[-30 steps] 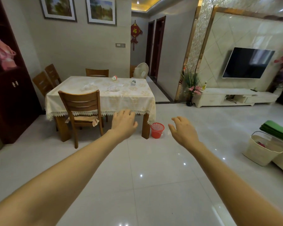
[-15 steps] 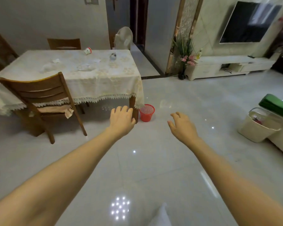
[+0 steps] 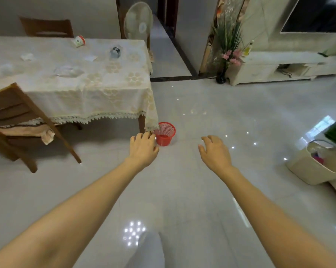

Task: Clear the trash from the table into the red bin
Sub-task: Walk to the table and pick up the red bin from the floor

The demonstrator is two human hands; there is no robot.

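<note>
The table (image 3: 113, 101), under a cream lace cloth, stands at the upper left. Trash lies on it: a tipped paper cup (image 3: 78, 41) with a red rim, a clear bottle (image 3: 115, 52), crumpled paper (image 3: 27, 56), another paper scrap (image 3: 90, 58) and a clear plastic wrapper (image 3: 67, 71). The small red mesh bin (image 3: 165, 134) sits on the floor by the table's near right leg. My left hand (image 3: 143, 148) reaches forward, empty, fingers loosely apart, just left of the bin. My right hand (image 3: 215, 151) is stretched out, empty and spread, to the right of the bin.
A wooden chair (image 3: 18, 120) with a cloth cushion stands at the table's near side, another chair (image 3: 47, 28) behind it. A standing fan (image 3: 138, 22) is past the table. A flower vase (image 3: 221, 78), TV cabinet (image 3: 279, 68) and cream basket (image 3: 318, 167) stand to the right. Glossy tiled floor lies between.
The table and red bin have come closer and the view has tilted down. Both hands stay stretched forward and empty.
</note>
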